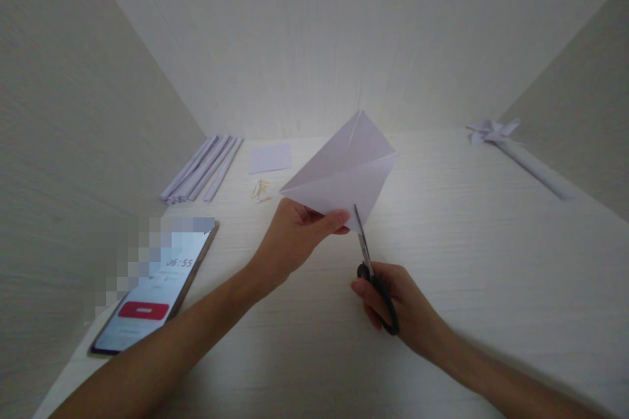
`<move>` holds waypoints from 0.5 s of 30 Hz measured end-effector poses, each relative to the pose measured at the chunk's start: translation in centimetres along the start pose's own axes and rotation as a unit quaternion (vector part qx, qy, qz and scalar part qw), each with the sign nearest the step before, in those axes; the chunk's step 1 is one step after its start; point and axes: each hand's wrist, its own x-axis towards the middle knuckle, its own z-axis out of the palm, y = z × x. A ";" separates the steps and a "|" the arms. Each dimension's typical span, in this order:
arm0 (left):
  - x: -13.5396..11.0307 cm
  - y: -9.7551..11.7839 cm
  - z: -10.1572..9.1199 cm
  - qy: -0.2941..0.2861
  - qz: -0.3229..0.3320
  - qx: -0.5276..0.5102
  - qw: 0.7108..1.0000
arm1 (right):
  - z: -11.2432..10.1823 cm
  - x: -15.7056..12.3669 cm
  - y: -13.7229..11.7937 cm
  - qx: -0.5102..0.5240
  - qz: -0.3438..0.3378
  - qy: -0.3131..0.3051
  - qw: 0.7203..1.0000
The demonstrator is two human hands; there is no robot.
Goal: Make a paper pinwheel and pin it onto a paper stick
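My left hand [302, 232] pinches a creased sheet of white paper [346, 167] near its lower corner, thumb on top. The sheet is tilted like a diamond, and fold lines cross it. In my right hand [398, 304] is a pair of scissors [377, 291] with black handles, my fingers in the loops. Their blades point up and lie at the paper's lower corner, one blade showing over the sheet. Part of the other blade is hidden by the paper.
Rolled paper tubes [204, 167] lie at the back left, near a small paper square [270, 158] and several small sticks [261, 190]. A lit phone [152, 298] rests at left. At right, a paper pinwheel [531, 167] lies by the wall. Panels enclose the white table [491, 255].
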 end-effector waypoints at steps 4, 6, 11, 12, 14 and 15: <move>0.0 0.2 0.0 0.003 0.001 0.003 1.000 | 0.0 0.0 0.1 0.003 0.011 -0.003 1.000; -0.1 0.2 0.1 0.002 0.000 -0.001 1.000 | 0.0 0.1 0.1 0.010 0.009 -0.002 1.000; -0.5 0.0 0.4 -0.034 -0.017 0.007 0.999 | -0.1 0.1 -0.4 0.017 -0.025 0.006 1.000; -0.6 -0.1 0.5 -0.044 -0.024 0.011 0.999 | -0.2 0.0 -0.6 0.012 -0.034 0.010 0.999; -0.9 -0.2 0.7 -0.060 -0.035 0.015 0.997 | -0.3 0.0 -0.9 0.007 -0.049 0.014 0.999; -1.0 -0.2 0.8 -0.066 -0.039 0.015 0.997 | -0.3 -0.1 -1.1 0.006 -0.055 0.014 0.998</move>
